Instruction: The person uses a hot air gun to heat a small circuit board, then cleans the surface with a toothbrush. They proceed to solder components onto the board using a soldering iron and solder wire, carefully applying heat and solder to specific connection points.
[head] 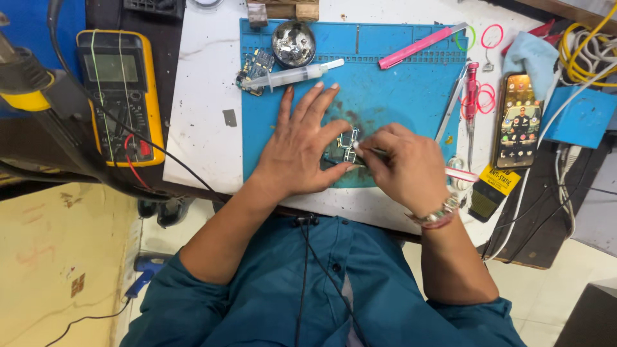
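— What do you have nearest?

— My left hand (297, 149) lies spread flat on the blue mat (398, 83), thumb and forefinger bracing the small circuit board (347, 146) at mid-mat. My right hand (406, 168) is closed, pinching a thin tool (367, 151) whose tip touches the board.

— The risk?

— I judge the tip could skid and scratch the board if my brace loosens. Farther back, the syringe (292, 75) and second board (256, 69) lie near my fingertips; a twitch could knock them.

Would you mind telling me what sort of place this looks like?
Probably an electronics or phone repair bench: a yellow multimeter sits beside a blue work mat, and the left hand steadies a small circuit board while the right hand works on it.
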